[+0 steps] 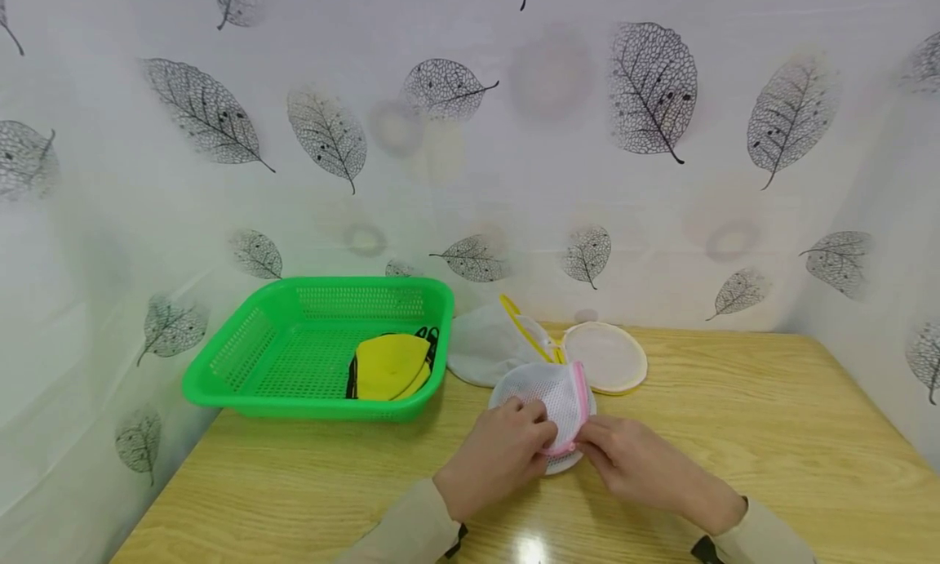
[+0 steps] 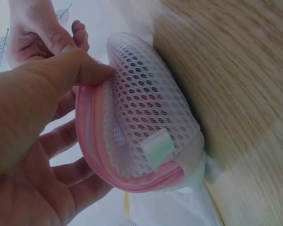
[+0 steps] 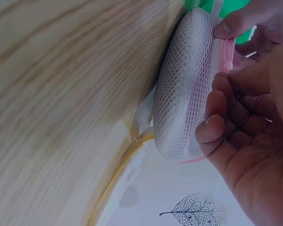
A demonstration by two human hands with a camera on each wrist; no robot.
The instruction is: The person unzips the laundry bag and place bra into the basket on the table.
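A round white mesh laundry bag [image 1: 556, 397] with a pink zipper [image 2: 88, 136] is between my two hands on the table. With thumb and fingers, my left hand [image 1: 503, 450] pinches the zipper edge; the left wrist view shows the zipper parted along a curve, a pale tag [image 2: 158, 148] on the mesh beside it. My right hand [image 1: 637, 466] pinches the zipper at its near end, thumb against forefinger in the right wrist view, its other fingers loosely curled.
A green plastic basket [image 1: 323, 410] stands at the left, with yellow cloth items [image 1: 389, 366] with black straps in it. Behind the mesh bag lies a white bag with yellow trim [image 1: 485, 348], its round flap [image 1: 605, 357] folded out to the right. A leaf-print curtain [image 1: 470, 180] hangs behind the wooden table [image 1: 771, 409].
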